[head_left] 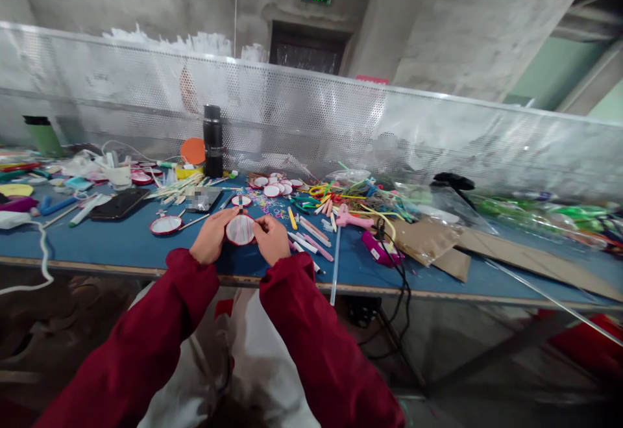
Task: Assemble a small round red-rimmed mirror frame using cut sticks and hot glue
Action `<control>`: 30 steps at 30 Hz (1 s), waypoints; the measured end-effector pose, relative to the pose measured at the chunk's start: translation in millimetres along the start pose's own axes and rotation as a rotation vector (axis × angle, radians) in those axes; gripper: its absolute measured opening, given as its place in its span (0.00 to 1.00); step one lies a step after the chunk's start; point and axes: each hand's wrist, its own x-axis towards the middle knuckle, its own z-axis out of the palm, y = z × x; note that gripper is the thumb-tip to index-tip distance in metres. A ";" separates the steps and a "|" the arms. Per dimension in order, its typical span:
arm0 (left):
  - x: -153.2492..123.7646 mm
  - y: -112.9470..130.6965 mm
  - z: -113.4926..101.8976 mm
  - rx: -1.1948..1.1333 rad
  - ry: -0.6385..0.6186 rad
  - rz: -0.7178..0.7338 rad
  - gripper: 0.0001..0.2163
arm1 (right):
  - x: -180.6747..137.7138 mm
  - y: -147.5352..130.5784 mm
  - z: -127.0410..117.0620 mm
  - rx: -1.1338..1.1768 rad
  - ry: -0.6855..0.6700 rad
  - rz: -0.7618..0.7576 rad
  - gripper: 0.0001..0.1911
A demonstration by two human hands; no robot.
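Between my two hands is a round white disc with a red rim and faint stripes across its face, held at the table's front edge. My left hand grips its left side with closed fingers. On the opposite side, my right hand pinches the rim between thumb and fingers. Just beyond lies another red-rimmed disc, partly covered by a small dark piece. A similar disc rests left of my left hand. Several pens and markers lie right of my right hand.
Farther back are a pile of discs, a black bottle and tangled coloured cords. A pink glue gun, a purple item with black cable and cardboard lie rightward. A black phone lies left. A perforated metal screen bounds the back.
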 end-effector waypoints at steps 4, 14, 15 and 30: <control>0.2 -1.7 0.6 -0.052 -0.001 -0.038 0.14 | 1.4 0.9 -1.1 -0.019 0.052 0.009 0.06; 2.9 -9.9 -2.2 -0.092 -0.007 -0.043 0.22 | 0.7 -1.3 -1.2 -0.054 0.074 -0.007 0.04; 3.3 -10.6 -2.4 -0.086 0.004 -0.034 0.22 | 0.4 -1.8 -1.4 -0.055 0.071 -0.008 0.04; 2.0 -8.5 -1.8 0.087 0.036 0.063 0.24 | -1.5 -5.7 -1.3 -0.064 0.048 -0.007 0.04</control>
